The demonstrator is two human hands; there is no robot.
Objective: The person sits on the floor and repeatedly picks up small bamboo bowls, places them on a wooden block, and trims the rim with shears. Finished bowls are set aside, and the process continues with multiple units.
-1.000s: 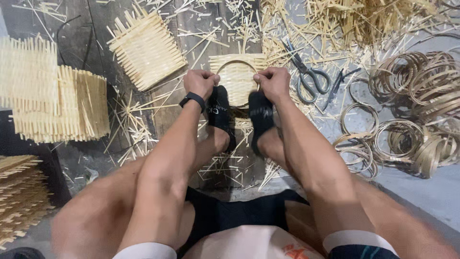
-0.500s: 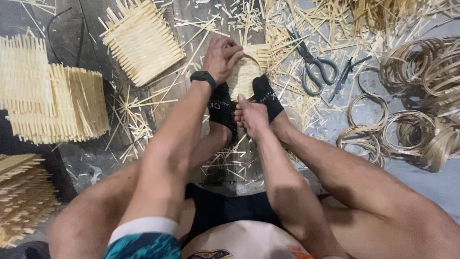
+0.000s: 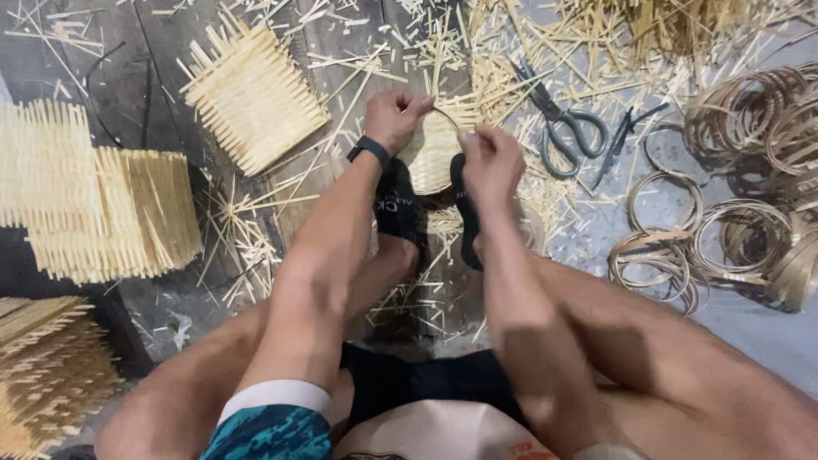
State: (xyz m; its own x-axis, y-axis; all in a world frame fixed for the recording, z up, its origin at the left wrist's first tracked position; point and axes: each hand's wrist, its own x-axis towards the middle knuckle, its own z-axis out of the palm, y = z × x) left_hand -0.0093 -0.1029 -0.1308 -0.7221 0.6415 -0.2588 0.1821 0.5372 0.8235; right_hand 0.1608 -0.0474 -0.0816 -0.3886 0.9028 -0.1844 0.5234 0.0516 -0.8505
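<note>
Woven bamboo piece [image 3: 434, 153] with a thin hoop around its rim sits on the floor between the two hands, propped against the person's black-socked feet [image 3: 399, 209]. Left hand [image 3: 394, 115] is closed on the upper left edge of the hoop, fingers curled over the rim; a black wristband [image 3: 368, 151] sits on that wrist. Right hand [image 3: 490, 162] pinches the right edge of the same piece, thumb and fingertips pressed together — hands close, not touching each other.

Just right of the right hand lie grey-handled scissors [image 3: 562, 128] and a smaller dark cutting tool [image 3: 620, 140]. Farther right — a pile of bamboo rings [image 3: 733, 213]. Up and left of the left hand lies a square woven mat [image 3: 254, 94]; well left, stacked woven mats [image 3: 94, 204]. Loose bamboo slivers [image 3: 477, 51] cover the floor beyond both hands.
</note>
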